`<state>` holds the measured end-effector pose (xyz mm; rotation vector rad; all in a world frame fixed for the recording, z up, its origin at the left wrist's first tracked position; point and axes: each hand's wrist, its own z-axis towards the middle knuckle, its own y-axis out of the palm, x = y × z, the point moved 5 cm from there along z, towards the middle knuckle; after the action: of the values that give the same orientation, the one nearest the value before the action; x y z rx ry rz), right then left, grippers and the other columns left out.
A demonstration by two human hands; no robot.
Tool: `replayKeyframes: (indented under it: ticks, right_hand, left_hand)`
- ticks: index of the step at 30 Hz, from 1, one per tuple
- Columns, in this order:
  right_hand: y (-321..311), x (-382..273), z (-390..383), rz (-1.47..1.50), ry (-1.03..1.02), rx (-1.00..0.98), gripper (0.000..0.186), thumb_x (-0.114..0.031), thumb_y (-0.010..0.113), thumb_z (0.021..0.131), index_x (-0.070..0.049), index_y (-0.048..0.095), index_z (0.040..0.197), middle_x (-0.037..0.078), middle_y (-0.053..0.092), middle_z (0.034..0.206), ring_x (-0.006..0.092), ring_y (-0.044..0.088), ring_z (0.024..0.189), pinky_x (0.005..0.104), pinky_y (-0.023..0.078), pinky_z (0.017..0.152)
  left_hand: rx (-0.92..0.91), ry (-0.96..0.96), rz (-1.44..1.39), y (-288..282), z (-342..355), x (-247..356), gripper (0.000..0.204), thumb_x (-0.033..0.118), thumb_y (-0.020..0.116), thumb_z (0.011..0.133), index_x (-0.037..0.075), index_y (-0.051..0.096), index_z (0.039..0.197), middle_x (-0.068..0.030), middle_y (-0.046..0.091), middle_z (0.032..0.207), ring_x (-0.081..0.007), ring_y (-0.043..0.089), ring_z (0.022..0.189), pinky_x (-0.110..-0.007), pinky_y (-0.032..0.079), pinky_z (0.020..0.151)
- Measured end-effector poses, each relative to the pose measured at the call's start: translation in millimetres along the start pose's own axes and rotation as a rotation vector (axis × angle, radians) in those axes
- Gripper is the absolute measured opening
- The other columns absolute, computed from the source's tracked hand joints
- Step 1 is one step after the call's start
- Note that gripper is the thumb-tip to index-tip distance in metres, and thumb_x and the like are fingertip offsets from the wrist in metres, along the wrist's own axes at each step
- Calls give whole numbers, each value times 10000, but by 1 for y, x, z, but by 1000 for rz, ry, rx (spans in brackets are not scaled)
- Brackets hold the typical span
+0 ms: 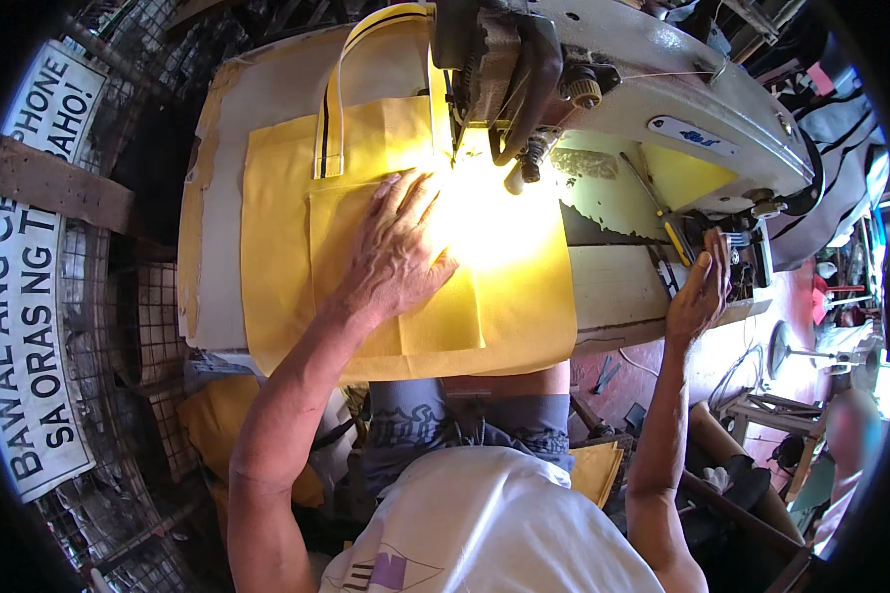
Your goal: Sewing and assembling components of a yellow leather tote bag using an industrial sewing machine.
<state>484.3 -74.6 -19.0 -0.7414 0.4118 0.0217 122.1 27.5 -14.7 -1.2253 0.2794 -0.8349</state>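
My left hand (396,237) lies flat on a yellow fabric panel (277,247), fingers spread toward the sewing machine's needle area. A smaller yellow piece (396,321) lies on the panel like a pocket, and a yellow strap with a dark stripe (328,124) loops up from its far edge to the machine. A bright lamp glare washes out the cloth beside my fingertips and hides the stitching point. My right hand (700,287) is raised at the right end of the sewing machine (653,79), fingers stretched, with nothing seen in it; whether it touches the machine, I cannot tell.
A screwdriver with a yellow handle (678,237) and a dark slim tool (663,269) lie under the machine arm. More yellow cloth (595,472) sits beside my legs. A wire mesh with a white sign (30,296) stands left; a fan (781,346) stands right.
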Motion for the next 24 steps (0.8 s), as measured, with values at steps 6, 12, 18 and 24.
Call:
replayKeyframes:
  ticks: [6,12,18,24]
  right_hand:
    - [-5,-2,0,32,-92,24,400,-192,414,1067,-16,557,1397,159,556,1437,335,480,1368,440,347,1131]
    - [-20,-39,-5,-55,-257,49,356,-67,510,1007,-10,594,1348,173,577,1406,352,515,1330,448,389,1111]
    - [-4,-159,-25,435,-689,-354,265,44,704,809,-4,688,1069,156,691,1102,313,694,987,397,577,813]
    - [29,-194,-39,352,-1047,-459,366,-120,670,764,6,681,1108,125,671,1115,261,677,1047,359,572,875]
  left_hand:
    - [7,3,-9,0,0,1,541,260,600,866,-35,540,1315,-199,507,1374,-360,425,1350,-501,295,1170]
    - [11,-4,-48,-6,10,0,507,245,594,861,-33,542,1281,-191,514,1339,-360,437,1326,-504,305,1161]
    - [40,-21,-81,-4,9,-6,443,195,568,887,-18,542,1274,-184,518,1329,-343,444,1318,-475,313,1162]
    - [7,-43,-59,-6,10,-4,442,201,501,924,-1,530,1317,-196,507,1376,-358,443,1323,-472,321,1152]
